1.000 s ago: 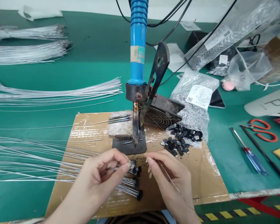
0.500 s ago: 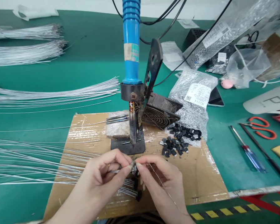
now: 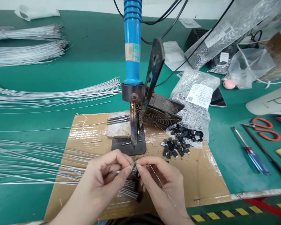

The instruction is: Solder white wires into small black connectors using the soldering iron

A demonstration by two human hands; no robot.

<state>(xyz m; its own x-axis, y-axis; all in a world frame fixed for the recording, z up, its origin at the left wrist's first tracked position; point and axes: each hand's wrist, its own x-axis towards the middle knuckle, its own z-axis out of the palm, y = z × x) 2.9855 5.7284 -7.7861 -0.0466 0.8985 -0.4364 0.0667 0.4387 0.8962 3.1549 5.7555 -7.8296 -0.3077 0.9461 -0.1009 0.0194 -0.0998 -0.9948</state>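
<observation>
My left hand (image 3: 110, 176) and my right hand (image 3: 164, 184) meet fingertip to fingertip over the cardboard, in front of the iron stand. A thin wire (image 3: 161, 182) runs from my right thumb and forefinger across the palm towards the wrist. Thumb and forefinger of my left hand pinch a tiny piece, too small to name and partly covered by the fingers. Beneath both hands lie silvery wires with black ends (image 3: 138, 196), half hidden. Just beyond them a blue soldering iron (image 3: 133, 62) points downward in a black metal stand (image 3: 140, 150).
Bundles of white wires (image 3: 56, 93) lie to the left, some reaching onto the cardboard (image 3: 192, 181). Small black connectors (image 3: 175, 147) are heaped at right, by a bubble-wrap bag (image 3: 201, 81) and a fan (image 3: 161, 115). Further right are a screwdriver (image 3: 256, 159) and red-handled cutters (image 3: 269, 134).
Both hands hold nearly the same pose, fingertips still together. The whole view has shifted very slightly; no object has visibly moved on the table.
</observation>
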